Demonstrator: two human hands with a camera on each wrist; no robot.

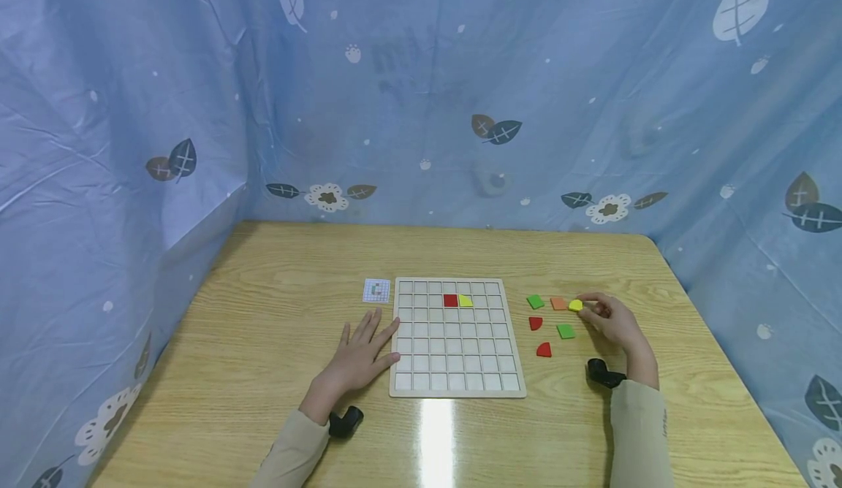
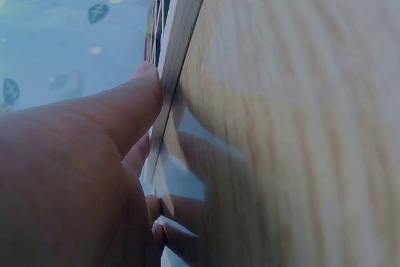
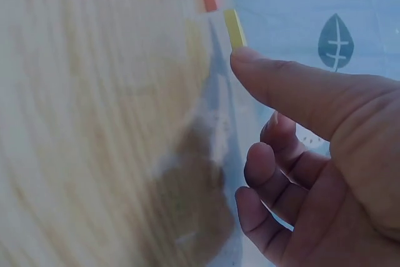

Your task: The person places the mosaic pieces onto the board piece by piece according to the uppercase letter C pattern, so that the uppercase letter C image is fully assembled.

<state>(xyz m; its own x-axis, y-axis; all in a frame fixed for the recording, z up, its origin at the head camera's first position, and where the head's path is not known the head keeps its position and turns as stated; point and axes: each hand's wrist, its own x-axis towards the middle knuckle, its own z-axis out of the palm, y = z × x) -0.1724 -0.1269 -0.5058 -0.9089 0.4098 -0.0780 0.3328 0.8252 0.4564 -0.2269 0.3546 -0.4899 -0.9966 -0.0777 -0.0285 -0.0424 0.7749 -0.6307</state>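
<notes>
With thumb and fingertips my right hand (image 1: 612,318) pinches a yellow quarter-round tile (image 1: 575,305), seen edge-on in the right wrist view as a thin yellow block (image 3: 235,29). My left hand (image 1: 355,360) lies with spread fingers at the left edge of a white grid board (image 1: 458,394), thumb and index fingertip touching its rim. Side by side in the board's second row from the top sit a red square tile (image 1: 450,300) and a yellow tile with a rounded corner (image 1: 465,301).
Right of the board lie a green tile (image 1: 536,302), an orange tile (image 1: 558,303), another green tile (image 1: 566,332), a red quarter-round (image 1: 536,323) and a second one (image 1: 544,350). A small pattern card (image 1: 376,291) is by the board's upper left. Blue curtains (image 1: 421,93) surround the wooden table (image 1: 263,313).
</notes>
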